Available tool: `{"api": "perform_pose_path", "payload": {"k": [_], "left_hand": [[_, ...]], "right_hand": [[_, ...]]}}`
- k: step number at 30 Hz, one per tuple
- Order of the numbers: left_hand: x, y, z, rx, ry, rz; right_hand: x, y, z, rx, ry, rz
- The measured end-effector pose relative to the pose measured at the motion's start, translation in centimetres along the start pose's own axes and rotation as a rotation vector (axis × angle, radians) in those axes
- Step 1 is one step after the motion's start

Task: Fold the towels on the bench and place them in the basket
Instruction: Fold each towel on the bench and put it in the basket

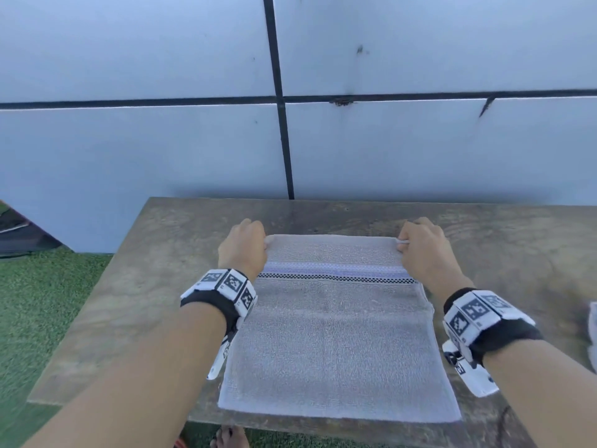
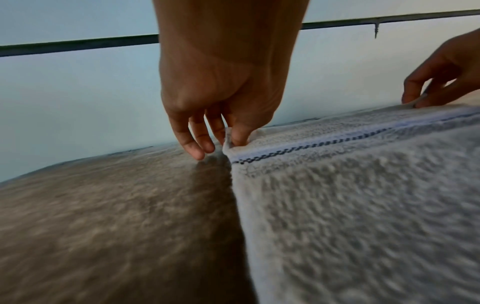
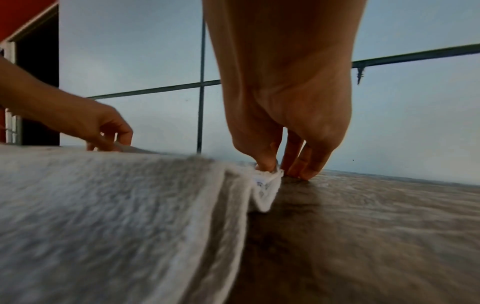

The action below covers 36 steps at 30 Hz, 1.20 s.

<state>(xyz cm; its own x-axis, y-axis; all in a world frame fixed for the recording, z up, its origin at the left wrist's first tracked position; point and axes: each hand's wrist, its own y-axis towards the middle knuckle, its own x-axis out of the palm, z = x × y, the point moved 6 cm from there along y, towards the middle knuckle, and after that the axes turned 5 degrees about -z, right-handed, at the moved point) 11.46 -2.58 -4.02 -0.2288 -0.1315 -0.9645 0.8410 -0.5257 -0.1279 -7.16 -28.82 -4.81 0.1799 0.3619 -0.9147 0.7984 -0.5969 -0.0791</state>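
A pale grey towel [image 1: 336,334] with a lilac band and a black checked stripe lies flat on the wooden bench [image 1: 155,273]. My left hand [image 1: 245,245] pinches its far left corner, thumb and fingers closed on the hem [image 2: 228,142]. My right hand [image 1: 416,244] pinches the far right corner [image 3: 267,174], its other fingertips touching the bench. Seen from the left wrist, the towel [image 2: 363,205] fills the right half. The right wrist view has the towel [image 3: 103,216] on its left. No basket shows in any view.
A pale panelled wall [image 1: 420,150] with dark seams stands right behind the bench. Green turf [image 1: 38,302] lies to the left below the bench. Another white cloth edge [image 1: 592,334] peeks in at the right. My bare foot [image 1: 231,438] shows under the bench's front edge.
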Motion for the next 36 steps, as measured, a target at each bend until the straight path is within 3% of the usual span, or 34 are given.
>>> {"api": "perform_pose_path", "payload": {"k": [12,16,22,27,31,36], "left_hand": [[0.1,-10.4,0.7,-0.006,0.199,-0.064],[0.0,-12.3,-0.4,-0.025,0.149,-0.092],[-1.4,-12.6,-1.2,0.111,-0.202,-0.07],[-3.4,-13.6,-0.5,0.217,-0.31,-0.085],[-2.8,-14.0,-0.9,0.17,-0.245,-0.119],[-0.3,-15.2,-1.7,0.085,-0.21,-0.159]], "right_hand": [[0.8,-9.2,-1.4,-0.026,-0.124,-0.124],[-0.3,-10.8,-0.5,0.026,0.012,-0.169],[-3.7,-12.9,0.7,-0.071,0.33,0.008],[-5.3,-14.5,1.3,-0.125,0.364,0.104],[-5.3,-15.5,1.8,-0.09,0.41,0.107],[-3.1,-16.3,2.5,-0.107,0.296,0.036]]}}
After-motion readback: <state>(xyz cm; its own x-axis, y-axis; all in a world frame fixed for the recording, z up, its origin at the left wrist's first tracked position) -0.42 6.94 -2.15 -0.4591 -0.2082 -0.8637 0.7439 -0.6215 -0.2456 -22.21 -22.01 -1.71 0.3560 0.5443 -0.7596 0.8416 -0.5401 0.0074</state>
